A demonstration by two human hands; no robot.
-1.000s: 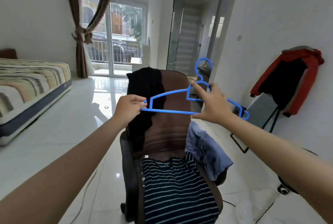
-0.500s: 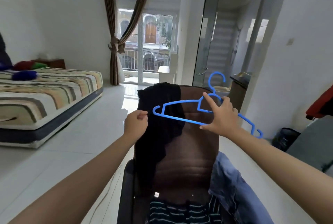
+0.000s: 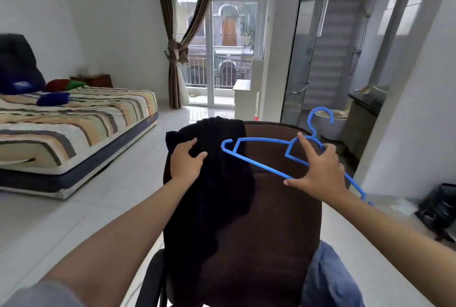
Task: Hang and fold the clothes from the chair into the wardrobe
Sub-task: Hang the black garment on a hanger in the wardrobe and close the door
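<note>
Black knitted garment (image 3: 209,183) draped over brown chair back (image 3: 271,208), pressed under open left hand (image 3: 186,161), ready for thin blue plastic hanger (image 3: 269,156) gripped in right hand (image 3: 318,173).

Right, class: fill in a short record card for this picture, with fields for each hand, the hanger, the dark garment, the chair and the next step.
left hand: rests on the black garment, fingers relaxed
right hand: holds the blue plastic hanger
blue plastic hanger: in the air, tilted, in front of the chair back
black garment: draped over the chair back
brown padded chair: also carries blue denim at lower right
next step: probably lifting the garment onto the hanger
</note>
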